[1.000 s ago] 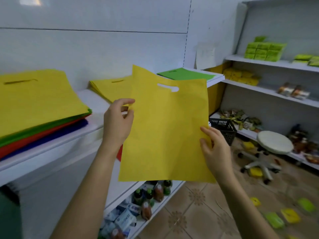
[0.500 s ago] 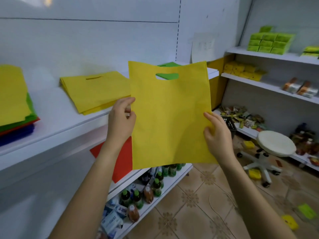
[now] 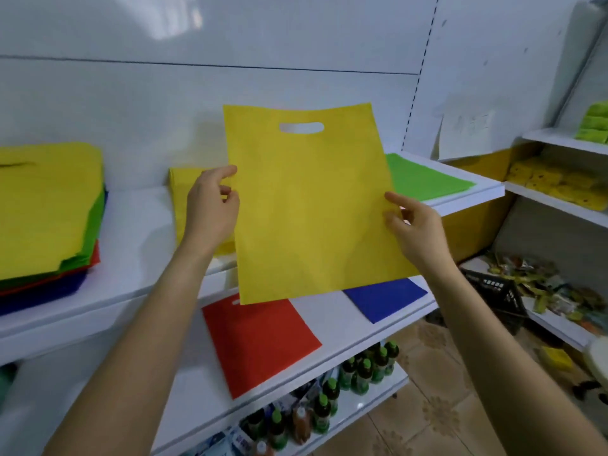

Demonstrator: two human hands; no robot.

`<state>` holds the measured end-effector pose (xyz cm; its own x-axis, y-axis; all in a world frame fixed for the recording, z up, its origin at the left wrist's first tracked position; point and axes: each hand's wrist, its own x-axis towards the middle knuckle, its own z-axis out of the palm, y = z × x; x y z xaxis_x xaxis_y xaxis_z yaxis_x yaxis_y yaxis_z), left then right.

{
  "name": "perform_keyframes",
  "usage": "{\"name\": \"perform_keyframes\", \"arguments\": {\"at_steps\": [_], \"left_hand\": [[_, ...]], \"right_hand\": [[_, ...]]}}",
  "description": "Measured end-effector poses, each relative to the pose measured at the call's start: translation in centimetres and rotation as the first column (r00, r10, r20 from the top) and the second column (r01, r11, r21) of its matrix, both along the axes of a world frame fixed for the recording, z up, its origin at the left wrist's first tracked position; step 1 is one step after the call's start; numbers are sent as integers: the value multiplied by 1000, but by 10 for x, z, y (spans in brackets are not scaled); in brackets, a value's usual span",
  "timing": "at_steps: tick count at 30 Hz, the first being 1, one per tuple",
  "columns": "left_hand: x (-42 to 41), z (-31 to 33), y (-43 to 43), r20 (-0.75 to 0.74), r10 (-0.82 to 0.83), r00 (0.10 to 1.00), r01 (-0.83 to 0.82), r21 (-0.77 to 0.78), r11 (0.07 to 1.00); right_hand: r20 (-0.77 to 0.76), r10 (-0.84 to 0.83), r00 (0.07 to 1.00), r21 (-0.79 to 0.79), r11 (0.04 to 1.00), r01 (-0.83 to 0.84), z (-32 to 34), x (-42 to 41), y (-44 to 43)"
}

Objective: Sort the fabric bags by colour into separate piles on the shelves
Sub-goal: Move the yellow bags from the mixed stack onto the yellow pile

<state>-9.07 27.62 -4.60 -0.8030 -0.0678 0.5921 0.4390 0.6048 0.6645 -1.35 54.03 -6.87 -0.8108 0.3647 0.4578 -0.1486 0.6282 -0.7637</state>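
In the head view, the sorting looks partly done. A yellow pile (image 3: 179, 192) lies on the upper shelf (image 3: 138, 232), with a green bag (image 3: 424, 179) farther right on the same shelf. A red bag (image 3: 260, 340) and a blue bag (image 3: 385, 297) lie well apart on the lower shelf (image 3: 329, 311). At the far left, a mixed stack (image 3: 46, 205) of yellow, green, red and blue bags waits unsorted, so a good deal seems left.

The yellow bag (image 3: 312, 205) hangs upright in the air in front of the upper shelf, handle hole on top. The left hand (image 3: 210, 205) pinches its left edge near mid-height, and the right hand (image 3: 414, 232) pinches the right edge slightly lower. Each grip is closed on the fabric. The yellow pile sits just behind the left hand, partly hidden by the bag, and is probably where this bag belongs.
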Motion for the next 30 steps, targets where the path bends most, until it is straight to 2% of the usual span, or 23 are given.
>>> {"name": "perform_keyframes", "arguments": {"at_steps": [6,9,12,16,18,26,28,30], "left_hand": [[-35,7,-36,94,223,970,-228,48,973],[-53,3,-49,196,257,946,-260,-13,966],[-65,-3,-55,347,204,915,-183,-92,979],[-74,-21,-57,370,289,883,-219,-219,951],[-76,-32,-57,357,325,876,-263,-212,941],[-77,-40,-62,391,346,853,-368,-21,930],[-74,-39,-62,405,334,851,-371,15,928],[-69,-36,-62,411,313,856,-368,60,928]], "right_hand": [[34,212,977,-86,974,-208,15,-91,-27],[66,270,961,-6,963,-270,12,-126,-38],[155,302,941,50,948,-313,8,-151,-47],[341,328,881,153,905,-396,-9,-170,-54],[359,322,876,185,895,-405,-21,-173,-54],[306,339,890,52,927,-372,-27,-176,-49],[308,385,870,-54,920,-389,-23,-176,-47],[305,494,815,-230,868,-440,-11,-174,-41]]}}
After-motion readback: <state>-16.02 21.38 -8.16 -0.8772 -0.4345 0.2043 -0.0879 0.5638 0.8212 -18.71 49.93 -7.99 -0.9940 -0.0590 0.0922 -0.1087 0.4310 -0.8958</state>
